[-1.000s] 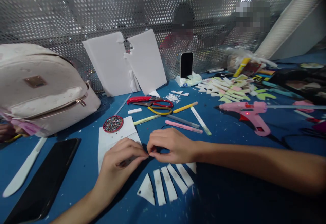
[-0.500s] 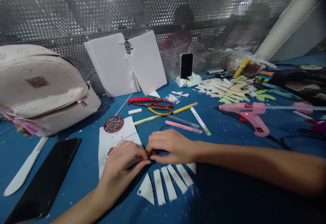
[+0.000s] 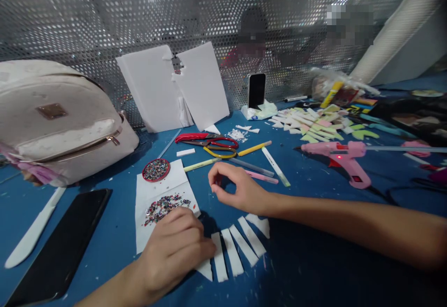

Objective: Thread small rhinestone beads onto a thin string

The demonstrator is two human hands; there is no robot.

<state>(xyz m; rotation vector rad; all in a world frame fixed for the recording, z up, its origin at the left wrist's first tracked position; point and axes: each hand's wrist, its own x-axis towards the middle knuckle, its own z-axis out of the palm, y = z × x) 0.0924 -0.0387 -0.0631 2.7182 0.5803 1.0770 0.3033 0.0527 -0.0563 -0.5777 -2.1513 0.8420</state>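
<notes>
The left forearm point(image 3: 117, 288) rises from the lower edge at a slant, and its left hand point(image 3: 176, 246) lies palm down, knuckles up, fingers curled under. The fingertips reach the leftmost white piece point(image 3: 206, 270), partly covering it, beside the first white strip point(image 3: 219, 256); whether they grip anything cannot be told. The right forearm point(image 3: 335, 218) enters almost level from the right edge. Its right hand point(image 3: 240, 188) hangs above the desk point(image 3: 307, 274), thumb and forefinger bent into a narrow ring, tips close together; anything between them is too small to make out. It hides one end of the pink pen point(image 3: 267, 178). The strips fan out below it, and loose beads point(image 3: 164, 207) cover part of the paper point(image 3: 142, 239) beyond the left hand.
</notes>
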